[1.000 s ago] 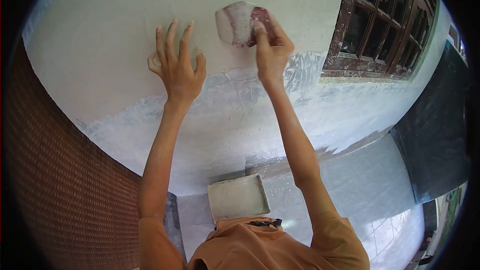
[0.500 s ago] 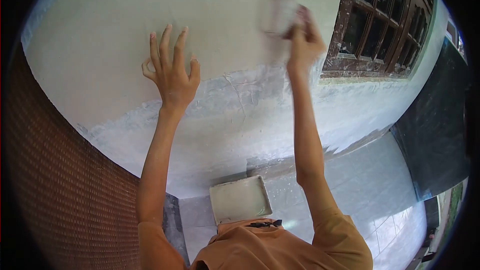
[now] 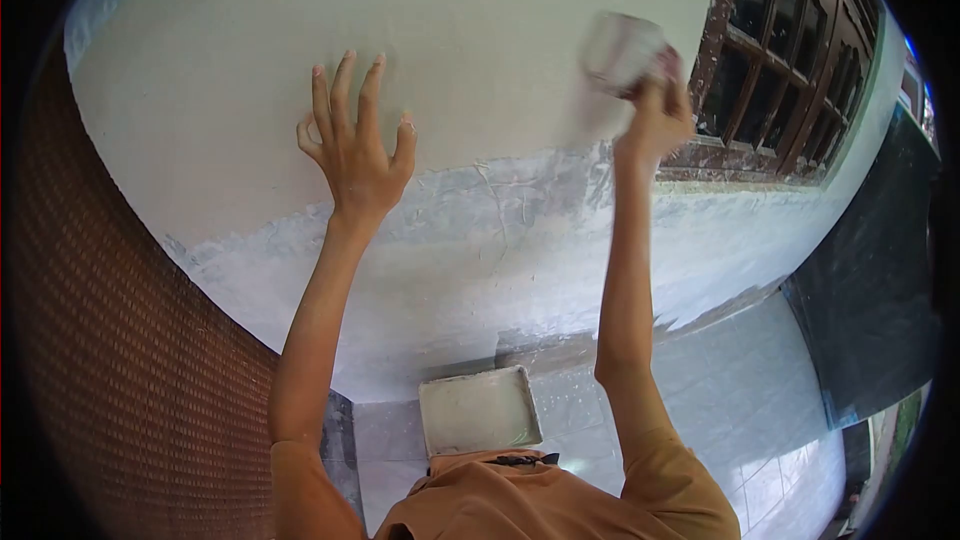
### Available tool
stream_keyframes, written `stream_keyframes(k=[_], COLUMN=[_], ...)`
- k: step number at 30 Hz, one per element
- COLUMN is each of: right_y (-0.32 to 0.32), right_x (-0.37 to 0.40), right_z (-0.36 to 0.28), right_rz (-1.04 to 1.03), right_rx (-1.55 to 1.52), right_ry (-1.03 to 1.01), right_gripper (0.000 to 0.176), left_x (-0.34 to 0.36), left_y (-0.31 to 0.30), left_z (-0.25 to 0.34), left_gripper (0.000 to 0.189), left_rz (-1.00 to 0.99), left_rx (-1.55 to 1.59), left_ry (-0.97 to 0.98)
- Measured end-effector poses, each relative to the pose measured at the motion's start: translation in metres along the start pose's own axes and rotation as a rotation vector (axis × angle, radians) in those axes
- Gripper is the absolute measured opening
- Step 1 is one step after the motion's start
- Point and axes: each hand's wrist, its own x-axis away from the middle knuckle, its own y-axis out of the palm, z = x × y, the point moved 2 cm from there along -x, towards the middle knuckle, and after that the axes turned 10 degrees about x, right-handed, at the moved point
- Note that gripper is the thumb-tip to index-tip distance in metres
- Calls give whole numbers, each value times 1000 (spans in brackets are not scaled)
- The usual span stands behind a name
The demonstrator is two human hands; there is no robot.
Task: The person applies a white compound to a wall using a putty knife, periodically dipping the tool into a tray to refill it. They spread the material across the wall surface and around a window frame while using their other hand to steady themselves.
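My left hand [image 3: 363, 165] has its fingers spread and their tips against the pale wall [image 3: 480, 80]; nothing is in it. Up to the right, my right hand [image 3: 658, 120] grips a flat, rectangular, whitish tool [image 3: 622, 52] with a reddish part by the fingers. Motion blurs this tool, so its exact kind cannot be made out. It is held at the wall's upper, cream-coated part, left of the window. Below both hands runs a rough, patchy band [image 3: 500, 195] with raised streaks, and the wall under it is whiter.
A shallow tray [image 3: 480, 410] smeared with off-white material lies on the grey tiled floor [image 3: 700, 370] before my body. The brown, paint-spotted window frame [image 3: 712, 155] is close to my right hand. A brown woven panel [image 3: 150, 370] stands at left, a dark panel [image 3: 870, 270] at right.
My right hand and the whitish tool have moved to the right and slightly down, nearer the window. My left hand stays spread on the wall. The whole view has shifted a little.
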Motion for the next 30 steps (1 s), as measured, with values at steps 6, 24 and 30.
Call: stream_keyframes(k=[6,24,30], right_y=[41,18,-28], right_x=[45,56,21], right_z=[-17,1,2], right_rz=[-230,-280,-22], right_rx=[-30,156,-2], right_ry=[-56,113,47], right_gripper=[36,39,40], left_x=[2,12,14], left_y=[8,12,0], left_z=[2,16,-1], left_gripper=[59,60,60], left_rz=[-6,-69,-27], left_rx=[23,77,24], left_ry=[-19,-18,-60])
